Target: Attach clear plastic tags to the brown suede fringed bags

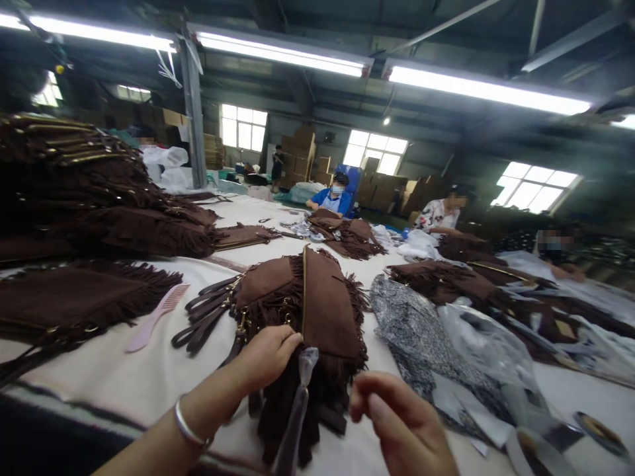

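Observation:
A brown suede fringed bag (330, 304) with a gold zipper lies in front of me, on top of other brown bags (268, 281) like it. At the lower end of its zipper edge, my left hand (272, 354) is closed with thumb and finger pinched on the bag. A strap in clear plastic wrap (297, 410) hangs from that spot toward me. To the right of the fringe is my right hand (397, 416), fingers curled and thumb apart, with nothing seen between them. Dark wrist loops (206, 311) fan out from the bags on the left.
A pink comb (156, 317) lies left of the bags, beside another fringed bag (74, 291). A tall stack of bags (74, 185) rises behind it. Speckled grey sheet (411, 324), clear plastic (491, 344) and tape rolls (536, 453) lie right. Several people sit across the table.

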A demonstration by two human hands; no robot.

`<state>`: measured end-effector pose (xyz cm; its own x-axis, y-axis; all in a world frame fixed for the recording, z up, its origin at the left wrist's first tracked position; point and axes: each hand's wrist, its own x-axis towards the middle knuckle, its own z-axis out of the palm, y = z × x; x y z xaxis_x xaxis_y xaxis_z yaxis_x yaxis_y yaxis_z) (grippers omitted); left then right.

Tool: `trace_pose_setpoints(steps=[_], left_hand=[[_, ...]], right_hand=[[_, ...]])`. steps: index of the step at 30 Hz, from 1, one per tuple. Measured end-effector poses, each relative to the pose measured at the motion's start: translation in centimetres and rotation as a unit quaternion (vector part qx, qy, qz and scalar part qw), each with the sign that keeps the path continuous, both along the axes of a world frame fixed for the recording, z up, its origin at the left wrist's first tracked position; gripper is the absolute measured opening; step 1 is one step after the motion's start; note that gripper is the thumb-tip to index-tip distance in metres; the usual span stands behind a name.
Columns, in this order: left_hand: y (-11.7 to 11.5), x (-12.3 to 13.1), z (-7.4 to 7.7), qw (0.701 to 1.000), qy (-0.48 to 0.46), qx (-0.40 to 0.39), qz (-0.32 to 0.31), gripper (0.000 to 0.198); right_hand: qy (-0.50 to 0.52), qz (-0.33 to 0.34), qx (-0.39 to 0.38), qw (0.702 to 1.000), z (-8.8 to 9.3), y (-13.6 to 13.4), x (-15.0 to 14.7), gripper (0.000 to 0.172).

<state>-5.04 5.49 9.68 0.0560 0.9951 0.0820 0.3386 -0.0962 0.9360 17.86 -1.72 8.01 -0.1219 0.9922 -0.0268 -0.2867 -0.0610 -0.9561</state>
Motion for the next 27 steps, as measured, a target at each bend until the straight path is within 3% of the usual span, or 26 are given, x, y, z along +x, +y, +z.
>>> trace_pose_setpoints(steps=[2,5,11,15,17,19,21,23,25,27], left_hand=[[0.1,0.0,0.5,0.992,-0.048,-0.110,-0.026,0.036],[0.0,0.3,0.8,0.945,-0.178,-0.267,-0.061,0.033],[-0.9,2.2,0.0,0.816,-0.391,-0.423,-0.040,0.016],[-1.4,3.3,-0.5,0.744,-0.474,-0.469,-0.049,0.015],[-1.7,3.7,-0.9,0.768,-0.446,-0.457,-0.044,0.022],[-2.0,3.9,-1.4,0.846,-0.348,-0.404,-0.019,0.027],[-2.5,4.1,-2.0,0.940,-0.191,-0.283,0.020,0.025],[-3.0,4.3,-2.7,0.993,-0.020,-0.099,0.054,0.021],[-3.6,4.6,-3.4,0.987,0.115,0.087,0.067,0.019],[-4.2,4.9,-4.2,0.957,0.197,0.205,0.058,0.022]], right_hand=[[0.012,0.013,-0.073,0.997,-1.3,2.2,-1.5,0.039],[-0.027,0.013,-0.132,0.991,-3.6,4.2,-3.4,0.040],[-0.238,-0.024,0.033,0.970,-4.8,5.9,-4.7,0.015],[-0.326,-0.099,0.053,0.939,-5.2,6.2,-4.2,0.015],[-0.348,-0.113,0.059,0.929,-5.4,5.9,-3.6,0.016],[-0.357,-0.118,0.065,0.924,-5.3,5.3,-2.8,0.016],[-0.354,-0.134,0.074,0.923,-4.9,4.7,-2.1,0.014],[-0.331,-0.141,0.077,0.930,-4.3,4.0,-1.9,0.016],[-0.290,-0.103,0.064,0.949,-3.8,3.6,-2.1,0.023],[-0.235,-0.032,0.039,0.971,-3.6,3.4,-2.7,0.032]])
